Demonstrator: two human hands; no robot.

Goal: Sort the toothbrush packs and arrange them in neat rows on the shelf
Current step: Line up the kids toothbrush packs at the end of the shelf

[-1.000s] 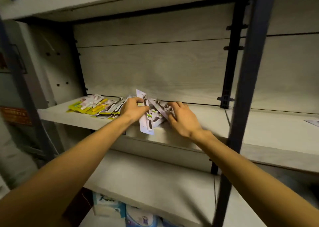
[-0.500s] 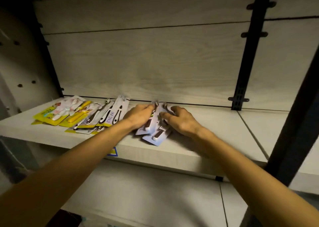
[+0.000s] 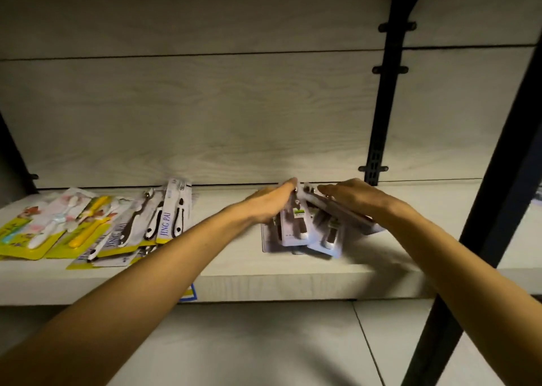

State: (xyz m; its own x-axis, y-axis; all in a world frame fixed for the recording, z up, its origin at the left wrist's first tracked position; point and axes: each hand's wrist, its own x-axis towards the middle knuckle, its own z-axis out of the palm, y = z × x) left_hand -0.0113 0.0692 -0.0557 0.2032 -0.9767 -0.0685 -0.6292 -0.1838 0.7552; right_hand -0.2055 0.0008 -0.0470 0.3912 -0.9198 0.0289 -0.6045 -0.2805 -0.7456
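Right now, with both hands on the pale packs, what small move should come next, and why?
Probably nudge the pale packs together and square their edges. They overlap and splay at different angles under the left hand and right hand, unlike a neat row, and there is bare shelf between them and the JING PAI packs.

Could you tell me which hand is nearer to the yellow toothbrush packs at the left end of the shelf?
Left. The left hand rests on the pale packs mid-shelf, well right of the yellow toothbrush packs; the right hand lies farther right.

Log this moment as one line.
left hand: on purple packs | right hand: on same pile | yellow packs: far left | shelf
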